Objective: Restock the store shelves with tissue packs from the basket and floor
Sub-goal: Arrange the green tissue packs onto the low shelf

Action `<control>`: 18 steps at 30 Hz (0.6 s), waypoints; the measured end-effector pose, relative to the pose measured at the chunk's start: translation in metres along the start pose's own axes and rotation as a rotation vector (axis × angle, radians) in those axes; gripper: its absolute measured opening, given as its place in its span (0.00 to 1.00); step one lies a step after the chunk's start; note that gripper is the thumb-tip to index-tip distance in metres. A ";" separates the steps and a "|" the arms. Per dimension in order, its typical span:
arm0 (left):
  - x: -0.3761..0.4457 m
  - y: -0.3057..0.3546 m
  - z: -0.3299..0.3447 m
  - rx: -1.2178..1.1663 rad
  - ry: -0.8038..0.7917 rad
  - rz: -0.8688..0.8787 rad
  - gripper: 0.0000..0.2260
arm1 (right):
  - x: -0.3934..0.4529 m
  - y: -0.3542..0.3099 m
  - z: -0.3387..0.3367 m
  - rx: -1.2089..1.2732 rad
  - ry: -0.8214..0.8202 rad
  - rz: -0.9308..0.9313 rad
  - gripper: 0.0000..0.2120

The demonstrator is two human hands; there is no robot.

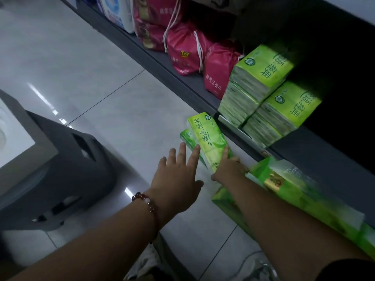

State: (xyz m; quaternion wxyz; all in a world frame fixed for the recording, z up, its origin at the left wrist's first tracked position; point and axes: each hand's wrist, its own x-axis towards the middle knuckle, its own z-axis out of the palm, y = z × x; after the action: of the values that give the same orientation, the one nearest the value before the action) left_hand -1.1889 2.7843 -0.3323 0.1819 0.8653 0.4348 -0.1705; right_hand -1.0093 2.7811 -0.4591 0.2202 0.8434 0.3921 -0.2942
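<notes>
Head view: both hands reach for green tissue packs lying on the floor against the shelf's front edge. Left hand spread wide, fingers just touching the nearer pack. Right hand lies flat on the top pack, fingers loose, nothing gripped yet. Bottom shelf holds a stack of green packs beside pink bags. More green packs lie under the right forearm. Grey basket at left. Restocking looks partly done; floor packs remain.
</notes>
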 end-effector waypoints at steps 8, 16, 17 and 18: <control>-0.007 -0.016 -0.005 0.025 -0.050 -0.039 0.39 | -0.036 0.001 -0.042 0.686 -0.036 -0.086 0.51; -0.030 0.008 -0.024 -0.078 0.097 0.022 0.40 | -0.122 0.033 -0.090 0.873 -0.098 -0.282 0.52; -0.034 0.014 -0.026 -0.106 0.141 0.040 0.41 | -0.135 0.040 -0.094 0.859 -0.074 -0.324 0.51; -0.039 0.022 -0.029 -0.139 0.183 0.057 0.42 | -0.146 0.047 -0.097 0.864 -0.052 -0.348 0.50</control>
State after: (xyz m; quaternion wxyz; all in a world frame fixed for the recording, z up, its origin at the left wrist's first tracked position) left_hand -1.1890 2.7582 -0.2856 0.2057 0.8745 0.4358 -0.0550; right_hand -1.0166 2.7340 -0.2843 -0.1939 0.7718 0.3637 -0.4841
